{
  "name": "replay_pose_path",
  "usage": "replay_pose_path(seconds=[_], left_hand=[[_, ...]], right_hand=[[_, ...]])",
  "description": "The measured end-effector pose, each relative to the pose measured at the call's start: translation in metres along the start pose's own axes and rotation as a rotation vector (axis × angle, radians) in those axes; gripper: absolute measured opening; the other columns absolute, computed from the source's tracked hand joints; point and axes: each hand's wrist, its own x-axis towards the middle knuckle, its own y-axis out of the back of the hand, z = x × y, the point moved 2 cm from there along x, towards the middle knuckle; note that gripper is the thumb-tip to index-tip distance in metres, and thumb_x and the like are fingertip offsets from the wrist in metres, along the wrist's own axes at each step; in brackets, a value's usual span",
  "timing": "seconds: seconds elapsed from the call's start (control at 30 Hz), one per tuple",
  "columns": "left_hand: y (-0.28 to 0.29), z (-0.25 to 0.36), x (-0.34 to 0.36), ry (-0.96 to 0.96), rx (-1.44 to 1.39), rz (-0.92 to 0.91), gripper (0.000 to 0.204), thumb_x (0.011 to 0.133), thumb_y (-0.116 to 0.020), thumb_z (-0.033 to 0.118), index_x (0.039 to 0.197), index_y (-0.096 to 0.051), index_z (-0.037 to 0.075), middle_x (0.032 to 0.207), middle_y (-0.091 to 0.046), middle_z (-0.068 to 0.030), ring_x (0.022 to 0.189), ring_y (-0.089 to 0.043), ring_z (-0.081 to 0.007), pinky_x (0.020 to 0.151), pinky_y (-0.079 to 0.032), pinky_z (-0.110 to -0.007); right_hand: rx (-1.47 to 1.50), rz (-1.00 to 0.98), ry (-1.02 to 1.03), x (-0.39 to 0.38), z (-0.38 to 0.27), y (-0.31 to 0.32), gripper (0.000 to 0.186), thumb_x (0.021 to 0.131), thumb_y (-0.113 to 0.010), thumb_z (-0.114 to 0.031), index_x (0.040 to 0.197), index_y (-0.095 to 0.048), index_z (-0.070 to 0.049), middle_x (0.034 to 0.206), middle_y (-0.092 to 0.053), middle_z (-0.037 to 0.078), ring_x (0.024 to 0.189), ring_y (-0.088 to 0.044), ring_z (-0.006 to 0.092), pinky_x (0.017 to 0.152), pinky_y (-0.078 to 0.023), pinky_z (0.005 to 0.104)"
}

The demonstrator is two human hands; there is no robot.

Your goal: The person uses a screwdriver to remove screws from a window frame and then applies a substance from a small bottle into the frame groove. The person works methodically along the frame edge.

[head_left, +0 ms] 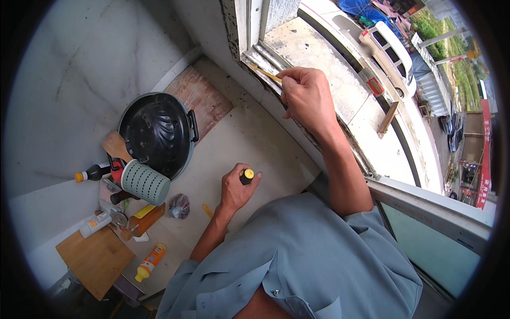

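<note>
My right hand [311,98] is closed around a thin yellow tool [270,76] and reaches over the window sill. The tool's far end rests in or just above the dirty metal window track [257,59]; its tip is too small to make out. Lower and to the left, my left hand [234,192] is wrapped round a dark, handle-like object with a round yellow end [248,174]. That hand is over the pale countertop [271,154], and the rest of the object is hidden by it.
Left on the counter are a black-lidded pan [156,127], a perforated utensil holder [146,183] with a wooden spatula [117,146], several bottles, a plastic bag [179,206] and a wooden board [95,260]. A yellow-capped bottle [152,261] lies nearby. Outside the open window stands a white vehicle [390,58].
</note>
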Motion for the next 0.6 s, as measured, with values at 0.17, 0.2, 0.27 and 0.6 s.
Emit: replay_pose_path(seconds=[0.17, 0.2, 0.27, 0.6], left_hand=[[0.001, 0.000, 0.000, 0.027, -0.012, -0.001, 0.032, 0.084, -0.084, 0.025, 0.094, -0.063, 0.002, 0.073, -0.064, -0.0121, 0.065, -0.061, -0.0246, 0.067, -0.053, -0.037], [0.001, 0.000, 0.000, 0.038, -0.013, -0.005, 0.032, 0.084, -0.084, 0.025, 0.094, -0.064, 0.002, 0.073, -0.064, -0.0120, 0.065, -0.061, -0.0244, 0.067, -0.053, -0.037], [0.001, 0.000, 0.000, 0.038, -0.014, -0.004, 0.032, 0.084, -0.084, 0.025, 0.094, -0.063, 0.002, 0.073, -0.064, -0.0120, 0.065, -0.060, -0.0242, 0.067, -0.053, -0.037], [0.002, -0.002, -0.002, 0.029, -0.007, 0.009, 0.031, 0.084, -0.084, 0.023, 0.093, -0.063, 0.002, 0.073, -0.063, -0.0115, 0.064, -0.059, -0.0237, 0.066, -0.053, -0.037]], right_hand=[[0.070, 0.004, 0.027, 0.021, 0.008, -0.019, 0.033, 0.090, -0.047, -0.006, 0.100, -0.071, 0.014, 0.063, -0.064, 0.014, 0.049, -0.062, 0.0199, 0.046, -0.053, 0.0354], [0.133, -0.001, 0.002, 0.020, 0.009, -0.019, 0.032, 0.091, -0.047, -0.005, 0.101, -0.070, 0.014, 0.064, -0.064, 0.013, 0.048, -0.061, 0.0190, 0.045, -0.052, 0.0345], [0.255, -0.012, -0.045, 0.018, 0.009, -0.019, 0.031, 0.092, -0.048, -0.005, 0.103, -0.069, 0.015, 0.067, -0.063, 0.011, 0.047, -0.057, 0.0171, 0.044, -0.051, 0.0327], [0.666, 0.021, -0.223, 0.010, 0.018, -0.014, 0.023, 0.097, -0.051, -0.002, 0.111, -0.063, 0.011, 0.068, -0.056, 0.005, 0.044, -0.044, 0.0110, 0.043, -0.048, 0.0310]])
